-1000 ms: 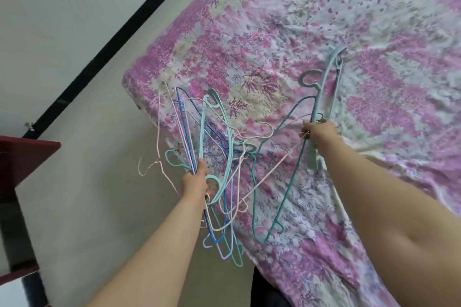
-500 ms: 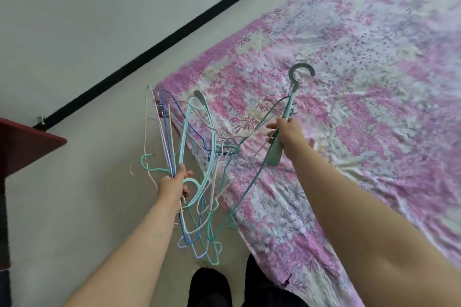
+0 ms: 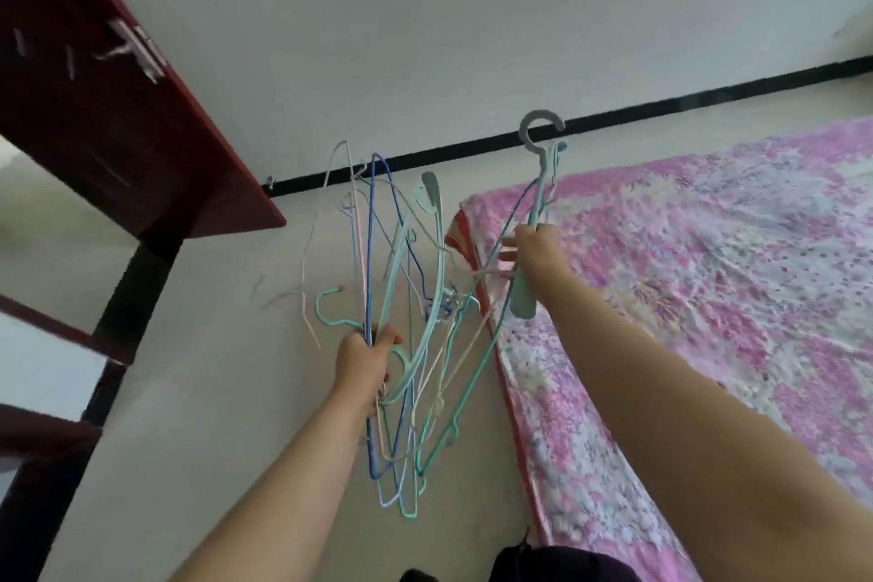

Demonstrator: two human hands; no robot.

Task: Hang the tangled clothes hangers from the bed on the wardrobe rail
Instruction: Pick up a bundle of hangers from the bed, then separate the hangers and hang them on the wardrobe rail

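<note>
Gripping tangled hanger bundle (image 3: 401, 298): left hand (image 3: 366, 362); right hand (image 3: 536, 250) grips teal hanger (image 3: 531, 222).

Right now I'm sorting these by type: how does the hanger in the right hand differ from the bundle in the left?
The grey-green hanger is one thick plastic piece; the bundle is many thin wire hangers, blue, pink, teal. The right hand holds its hook up by the bed; the left hand grips the bundle's middle. Both are off the bed.
</note>
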